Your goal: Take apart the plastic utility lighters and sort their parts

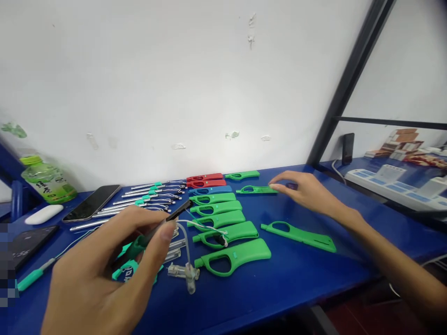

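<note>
My left hand is closed around a gas lighter's wired inner assembly, its black end sticking out past thumb and forefinger. White and green wires trail from it. A thin clear tube runs down to a clear plastic valve piece beside the hand. Farther right, my right hand pinches the near end of a green lighter shell half at the back of the table. Another green shell half lies in front of that hand. Between the hands is a column of green, blue and red lighter shells.
Metal lighter tubes with wires lie behind my left hand. Phones, a white mouse and a green bottle are at the left. A dark metal post rises at the right, with a white plastic tray beyond.
</note>
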